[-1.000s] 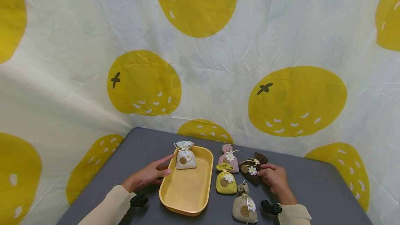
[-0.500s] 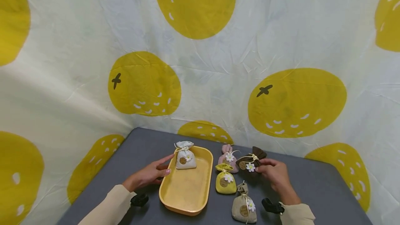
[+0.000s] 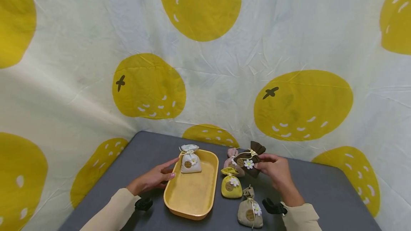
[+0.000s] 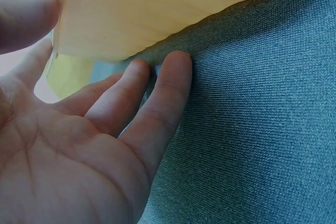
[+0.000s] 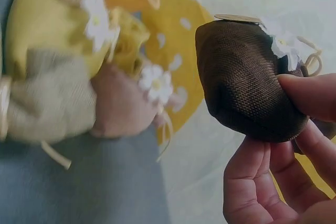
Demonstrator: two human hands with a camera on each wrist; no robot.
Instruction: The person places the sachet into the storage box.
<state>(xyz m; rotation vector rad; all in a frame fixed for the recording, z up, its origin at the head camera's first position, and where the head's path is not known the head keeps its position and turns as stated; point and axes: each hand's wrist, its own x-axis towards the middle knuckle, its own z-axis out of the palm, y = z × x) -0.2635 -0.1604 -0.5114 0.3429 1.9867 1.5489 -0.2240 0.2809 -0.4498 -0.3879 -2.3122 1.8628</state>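
My right hand [image 3: 275, 171] pinches a dark brown drawstring pouch [image 5: 241, 77] by its side, between thumb and fingers. The pouch has a white flower and a round tag, and in the head view it overlaps the pink pouch [image 3: 229, 162] behind it. My left hand [image 3: 154, 179] rests with relaxed fingers at the left side of a yellow-orange tray [image 3: 189, 202]. In the left wrist view, thumb and index finger are at the rim while the other fingertips lie by the tray's base [image 4: 131, 19]. A white pouch [image 3: 191, 163] sits in the tray's far left corner.
Right of the tray lie a yellow pouch [image 3: 231, 187] and a beige pouch [image 3: 249, 212], the beige one nearer the front. All stand on a dark grey table [image 3: 324, 191]. A pale curtain [image 3: 218, 92] with yellow fruit prints hangs behind the far edge.
The brown pouch has risen and moved left with my right hand, from beside the pink pouch to in front of it. My left hand and the tray stay in place.
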